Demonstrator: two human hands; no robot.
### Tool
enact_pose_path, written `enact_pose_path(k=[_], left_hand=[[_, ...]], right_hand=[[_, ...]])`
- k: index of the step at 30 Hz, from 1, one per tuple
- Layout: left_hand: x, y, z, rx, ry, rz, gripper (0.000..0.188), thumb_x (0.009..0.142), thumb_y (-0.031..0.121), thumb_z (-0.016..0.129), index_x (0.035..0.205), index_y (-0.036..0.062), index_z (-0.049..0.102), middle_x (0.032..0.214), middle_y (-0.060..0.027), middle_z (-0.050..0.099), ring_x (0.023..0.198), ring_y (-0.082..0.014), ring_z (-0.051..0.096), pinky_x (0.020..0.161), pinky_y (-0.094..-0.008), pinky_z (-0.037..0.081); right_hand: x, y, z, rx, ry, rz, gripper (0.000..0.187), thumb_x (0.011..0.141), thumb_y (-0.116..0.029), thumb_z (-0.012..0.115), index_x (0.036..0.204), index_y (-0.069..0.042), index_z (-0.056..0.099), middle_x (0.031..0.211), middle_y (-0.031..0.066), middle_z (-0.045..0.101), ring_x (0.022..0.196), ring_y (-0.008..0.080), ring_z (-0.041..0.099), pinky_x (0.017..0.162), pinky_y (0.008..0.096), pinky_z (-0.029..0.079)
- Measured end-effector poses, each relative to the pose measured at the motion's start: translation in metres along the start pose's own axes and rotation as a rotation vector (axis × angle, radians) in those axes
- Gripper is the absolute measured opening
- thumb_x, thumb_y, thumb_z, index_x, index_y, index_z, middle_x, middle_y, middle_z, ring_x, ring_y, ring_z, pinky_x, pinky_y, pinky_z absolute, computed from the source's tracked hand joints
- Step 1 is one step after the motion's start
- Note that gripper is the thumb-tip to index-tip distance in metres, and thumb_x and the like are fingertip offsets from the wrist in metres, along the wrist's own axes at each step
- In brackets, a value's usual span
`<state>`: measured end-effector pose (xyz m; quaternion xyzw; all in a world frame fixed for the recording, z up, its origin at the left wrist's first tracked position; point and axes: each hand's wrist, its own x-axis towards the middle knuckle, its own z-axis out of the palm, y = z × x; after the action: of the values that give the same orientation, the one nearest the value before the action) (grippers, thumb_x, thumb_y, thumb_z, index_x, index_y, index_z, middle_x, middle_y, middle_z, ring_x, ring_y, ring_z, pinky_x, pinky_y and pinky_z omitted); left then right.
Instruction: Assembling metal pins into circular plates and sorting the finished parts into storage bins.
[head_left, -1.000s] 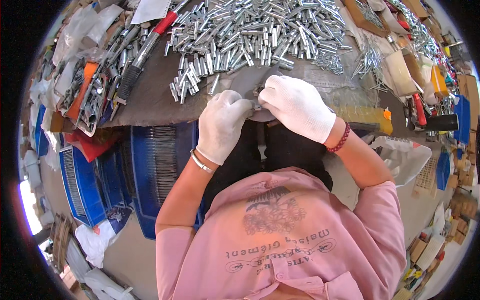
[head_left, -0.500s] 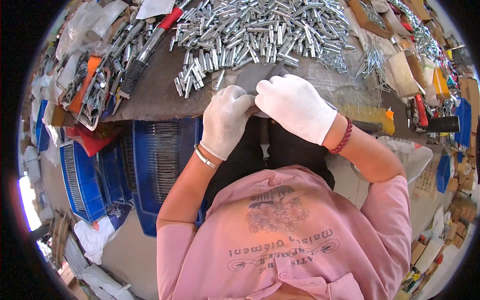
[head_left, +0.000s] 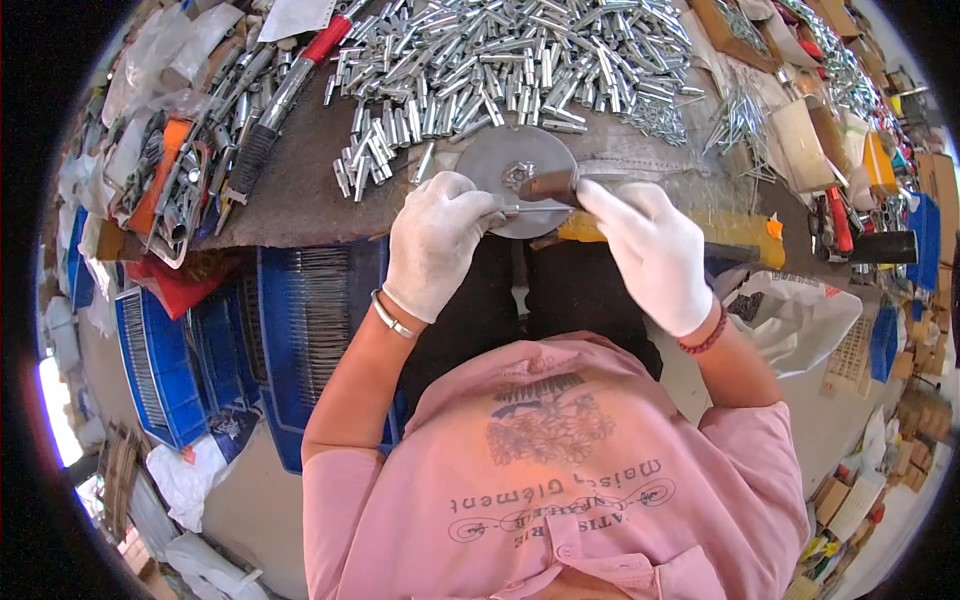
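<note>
My left hand (head_left: 440,245), in a white knit glove, pinches a thin metal rod (head_left: 535,208) that points right. My right hand (head_left: 655,255), gloved too, has its fingers closed at a dark brown, blocky tool (head_left: 552,187); its exact kind is unclear. Both pieces are above a round grey metal disc (head_left: 480,160) at the bench's front edge. Small shiny bits (head_left: 517,175) lie on the disc's middle. Just behind spreads a large heap of short silvery metal tubes (head_left: 520,60), with one loose tube (head_left: 423,162) near my left hand.
Tools with red and orange handles (head_left: 165,170) crowd the bench's left. Thin metal pins (head_left: 740,130) and a red-handled tool (head_left: 840,220) lie right. Blue bins (head_left: 375,300) of metal rods stand below at left. A white plastic bag (head_left: 800,320) hangs at lower right.
My hands have moved apart, the right one shifting right and down. The disc, earlier mostly covered by my hands, now shows with its bits. The rod and brown tool have come into view.
</note>
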<state>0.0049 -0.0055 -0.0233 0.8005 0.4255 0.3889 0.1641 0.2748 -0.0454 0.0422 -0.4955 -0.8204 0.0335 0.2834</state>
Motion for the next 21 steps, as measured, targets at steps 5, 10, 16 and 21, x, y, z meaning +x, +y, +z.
enact_pose_path(k=[5, 10, 16, 21], left_hand=[[0.004, 0.006, -0.006, 0.029, 0.026, 0.04, 0.021, 0.078, 0.005, 0.084, 0.097, 0.0106, 0.075, 0.092, -0.0082, 0.065, 0.088, -0.0323, 0.067, 0.077, -0.043, 0.055], [0.002, 0.002, -0.007, -0.034, 0.012, 0.038, 0.019, 0.078, 0.006, 0.085, 0.095, 0.01, 0.077, 0.091, -0.0089, 0.065, 0.087, -0.0322, 0.067, 0.077, -0.0427, 0.054], [-0.002, 0.005, -0.006, -0.111, -0.003, -0.063, 0.015, 0.077, 0.009, 0.086, 0.09, 0.0086, 0.079, 0.089, -0.0094, 0.066, 0.087, -0.0326, 0.068, 0.076, -0.0421, 0.054], [-0.008, 0.009, -0.002, -0.053, 0.096, -0.058, 0.023, 0.079, 0.005, 0.085, 0.101, 0.0076, 0.08, 0.093, -0.0104, 0.069, 0.087, -0.033, 0.068, 0.076, -0.0415, 0.055]], right_hand=[[-0.003, 0.001, 0.013, -0.023, -0.18, -0.035, 0.048, 0.092, -0.005, 0.066, 0.136, -0.023, 0.07, 0.1, 0.0078, 0.066, 0.084, 0.029, 0.072, 0.071, 0.0386, 0.059], [0.028, 0.018, 0.018, 0.162, -0.165, 0.081, 0.042, 0.094, -0.005, 0.073, 0.135, -0.011, 0.072, 0.101, 0.0148, 0.063, 0.093, 0.0365, 0.068, 0.083, 0.0444, 0.055], [0.02, 0.003, 0.018, -0.071, -0.183, -0.038, 0.022, 0.085, -0.021, 0.083, 0.103, -0.012, 0.073, 0.102, 0.0093, 0.065, 0.089, 0.0312, 0.067, 0.076, 0.0417, 0.055], [-0.001, -0.014, 0.026, 0.301, -0.407, 0.304, 0.012, 0.09, -0.013, 0.076, 0.1, -0.007, 0.073, 0.087, 0.0128, 0.072, 0.078, 0.0287, 0.073, 0.073, 0.0393, 0.058]])
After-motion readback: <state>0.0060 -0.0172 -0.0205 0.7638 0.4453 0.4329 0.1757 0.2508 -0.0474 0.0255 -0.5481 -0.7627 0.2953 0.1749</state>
